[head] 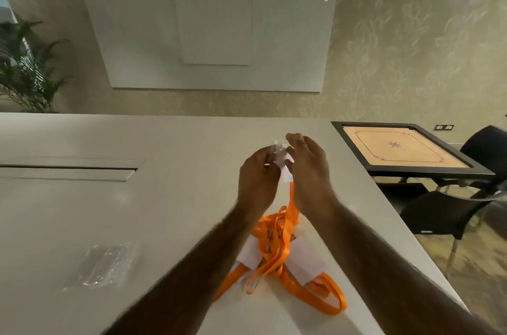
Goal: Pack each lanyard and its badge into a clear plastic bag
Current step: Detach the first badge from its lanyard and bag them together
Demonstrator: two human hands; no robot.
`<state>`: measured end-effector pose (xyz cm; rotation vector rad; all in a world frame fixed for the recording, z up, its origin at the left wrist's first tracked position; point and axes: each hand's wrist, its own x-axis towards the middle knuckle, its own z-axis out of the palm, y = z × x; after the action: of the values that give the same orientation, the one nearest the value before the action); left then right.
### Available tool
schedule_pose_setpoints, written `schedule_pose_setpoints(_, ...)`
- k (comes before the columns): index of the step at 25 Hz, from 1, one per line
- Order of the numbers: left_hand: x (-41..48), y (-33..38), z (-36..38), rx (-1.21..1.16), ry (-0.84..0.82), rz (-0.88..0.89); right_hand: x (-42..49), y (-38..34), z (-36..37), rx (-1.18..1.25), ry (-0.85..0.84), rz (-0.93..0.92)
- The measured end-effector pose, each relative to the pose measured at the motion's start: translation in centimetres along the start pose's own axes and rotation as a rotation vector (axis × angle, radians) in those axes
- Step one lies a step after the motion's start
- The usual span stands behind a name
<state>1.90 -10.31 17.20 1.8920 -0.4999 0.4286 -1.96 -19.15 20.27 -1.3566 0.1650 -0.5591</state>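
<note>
Bright orange lanyards [277,247] and white badges [307,260] lie on a pale grey-white desk [82,211] with clear, glossy plastic bags [107,266]. The wall [411,32] is beige with a faint leaf pattern; the carrom board [403,148] is tan, framed in black.

Open tabletop [170,211] btwn bag stack [107,266] at L and lanyard pile [277,247] mid-table; carrom board [406,148] blocks past R edge.

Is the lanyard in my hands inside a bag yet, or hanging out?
Out. Its orange strap hangs free below the white badge held in the left hand, down to the pile on the table.
</note>
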Motion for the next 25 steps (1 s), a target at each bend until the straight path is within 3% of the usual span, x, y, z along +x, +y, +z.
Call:
schedule_pose_setpoints(2,1.3,-1.0,-2.0,-0.089,-0.170,-0.050,1.6,-0.3,-1.7,-0.243,-0.019,-0.098)
schedule_pose_setpoints(5,2.5,-1.2,-4.3,-0.174,-0.490,-0.135,3.2,-0.7,-4.1,-0.572,-0.384,-0.032)
schedule_pose_setpoints(8,3.2,-0.6,-5.0,-0.040,-0.494,-0.054,3.3,0.4,-5.4,-0.488,-0.584,0.100)
schedule_pose_setpoints(10,3.2,-0.7,-4.9,-0.149,-0.386,-0.079,3.0,0.8,-5.5,-0.329,-0.582,0.187)
schedule_pose_setpoints(13,2.5,-1.7,-4.3,-0.377,-0.302,-0.239,2.5,1.2,-5.0,-0.202,-0.481,0.127)
schedule_pose_setpoints(20,1.7,-2.8,-3.5,-0.526,-0.370,-0.403,1.9,2.2,-3.4,-0.396,-0.243,0.002)
schedule_pose_setpoints(25,2.0,-2.9,-3.4,-0.513,-0.390,-0.409,1.2,2.1,-3.1,-0.507,-0.286,-0.054)
